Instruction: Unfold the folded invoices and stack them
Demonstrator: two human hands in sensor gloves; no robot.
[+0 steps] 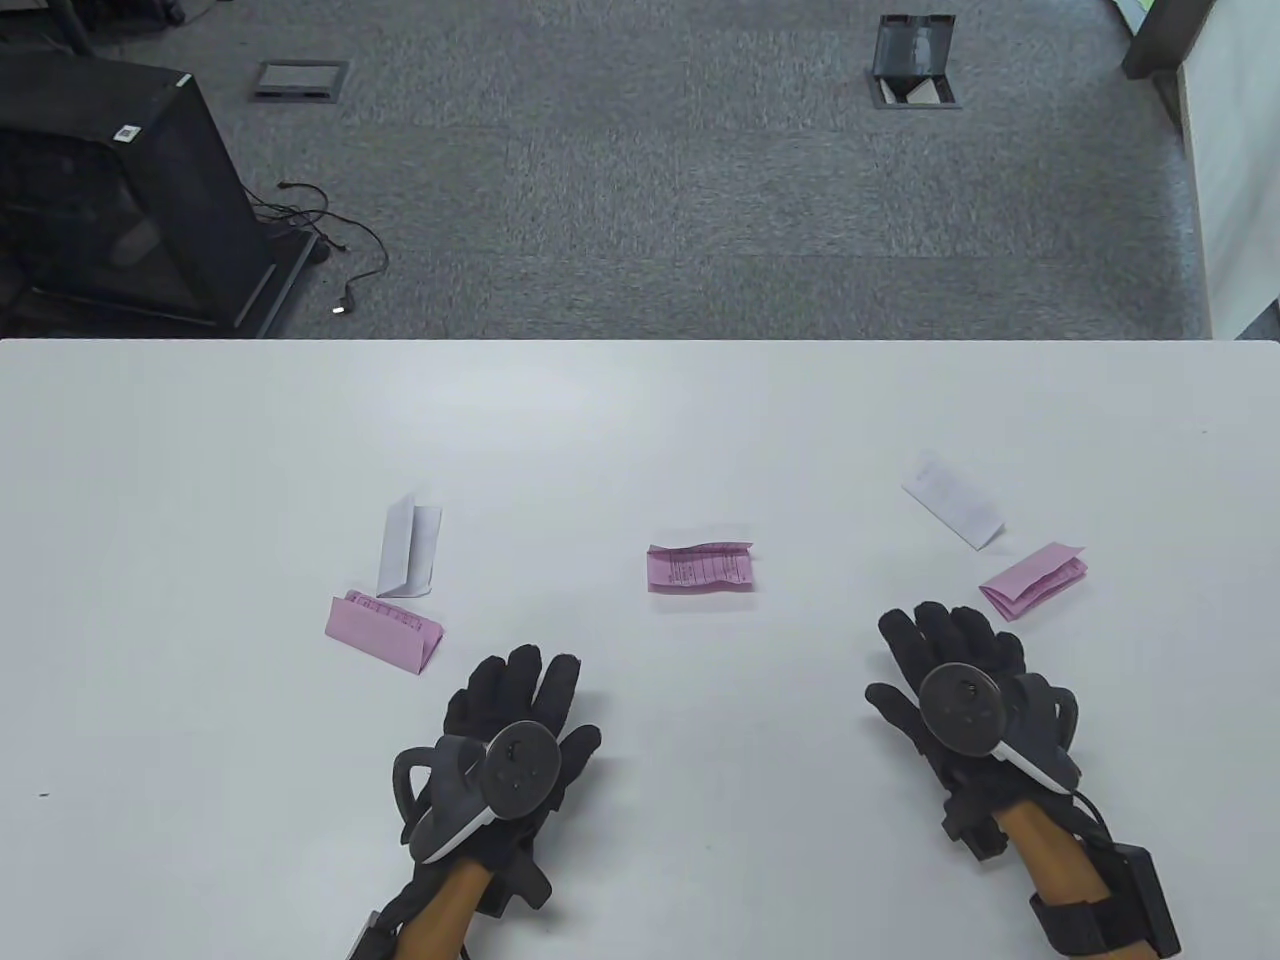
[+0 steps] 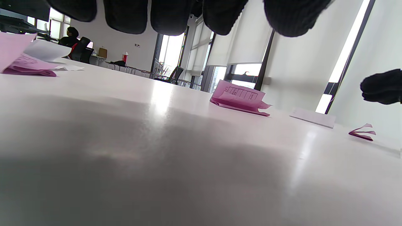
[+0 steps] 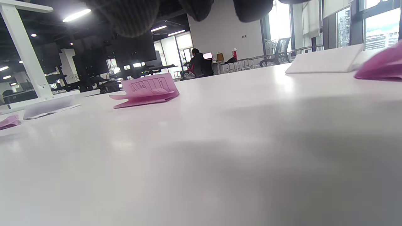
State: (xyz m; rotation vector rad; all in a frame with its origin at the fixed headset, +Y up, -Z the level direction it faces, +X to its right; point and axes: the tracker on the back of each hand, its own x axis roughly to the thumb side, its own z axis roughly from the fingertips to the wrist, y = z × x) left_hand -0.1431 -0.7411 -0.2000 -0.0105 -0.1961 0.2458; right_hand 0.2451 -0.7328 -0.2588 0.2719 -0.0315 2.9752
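Observation:
Several folded invoices lie on the white table [image 1: 640, 420]. A folded pink one [image 1: 385, 630] and a folded white one [image 1: 408, 547] lie at the left. A folded pink one [image 1: 700, 568] lies in the middle; it also shows in the left wrist view [image 2: 240, 99] and the right wrist view [image 3: 147, 89]. A folded white one [image 1: 952, 498] and a folded pink one [image 1: 1033, 580] lie at the right. My left hand [image 1: 520, 700] is open and empty, flat near the front edge. My right hand [image 1: 950, 650] is open and empty, just below the right pink invoice.
Beyond the table's far edge is grey carpet with a black cabinet [image 1: 110, 190] at the left, loose cables [image 1: 340, 250] and floor boxes [image 1: 915, 60]. The wrist views show an office room behind.

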